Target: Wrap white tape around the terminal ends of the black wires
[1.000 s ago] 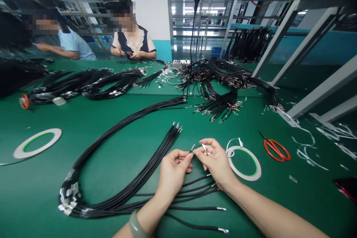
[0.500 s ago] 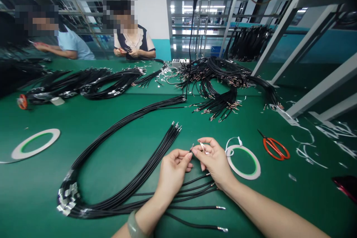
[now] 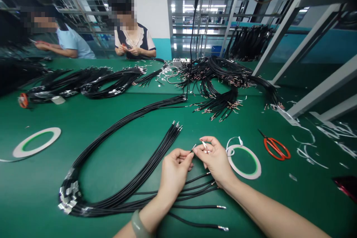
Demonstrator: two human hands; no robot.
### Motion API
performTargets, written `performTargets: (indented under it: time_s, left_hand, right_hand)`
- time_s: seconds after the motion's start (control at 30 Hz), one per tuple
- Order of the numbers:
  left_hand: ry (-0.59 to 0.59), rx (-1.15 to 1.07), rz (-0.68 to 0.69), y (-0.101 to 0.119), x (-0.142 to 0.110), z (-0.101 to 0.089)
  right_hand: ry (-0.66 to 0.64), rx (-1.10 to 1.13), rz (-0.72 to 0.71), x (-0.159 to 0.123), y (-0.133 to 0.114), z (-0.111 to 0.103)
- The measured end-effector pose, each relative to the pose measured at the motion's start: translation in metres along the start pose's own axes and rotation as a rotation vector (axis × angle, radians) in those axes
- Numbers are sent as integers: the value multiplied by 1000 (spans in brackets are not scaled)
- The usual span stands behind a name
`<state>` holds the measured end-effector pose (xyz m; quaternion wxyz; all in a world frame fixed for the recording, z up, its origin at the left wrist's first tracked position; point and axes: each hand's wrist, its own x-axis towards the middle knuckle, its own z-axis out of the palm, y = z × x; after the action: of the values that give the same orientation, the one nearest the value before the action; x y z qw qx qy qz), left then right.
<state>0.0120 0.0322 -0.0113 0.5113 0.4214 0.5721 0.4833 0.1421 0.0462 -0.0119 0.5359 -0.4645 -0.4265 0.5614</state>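
Note:
My left hand (image 3: 174, 171) and my right hand (image 3: 216, 160) meet fingertip to fingertip over the green table (image 3: 117, 145). Both pinch the metal-tipped end of a thin black wire (image 3: 192, 148). A small strip of white tape (image 3: 205, 146) sticks out of my right fingers. A long looped bundle of black wires (image 3: 117, 189) lies to the left, taped at its bend, its tipped ends pointing away from me. Several loose black wires (image 3: 195, 187) run under my wrists.
A white tape roll (image 3: 245, 161) lies just right of my right hand, red scissors (image 3: 275, 148) beyond it. Another tape ring (image 3: 36, 142) sits far left. Piles of black wires (image 3: 220, 78) fill the far side. Two people (image 3: 131, 41) work across the table.
My hands have stayed in place, fingers only shifting slightly on the wire end. The view has shifted a little.

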Motion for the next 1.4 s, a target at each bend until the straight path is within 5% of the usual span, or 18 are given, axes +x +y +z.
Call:
performTargets:
  time_s: [1.4]
  left_hand:
    - [-128, 26, 47, -2, 1, -5]
  right_hand:
    - [-84, 83, 86, 5, -2, -5]
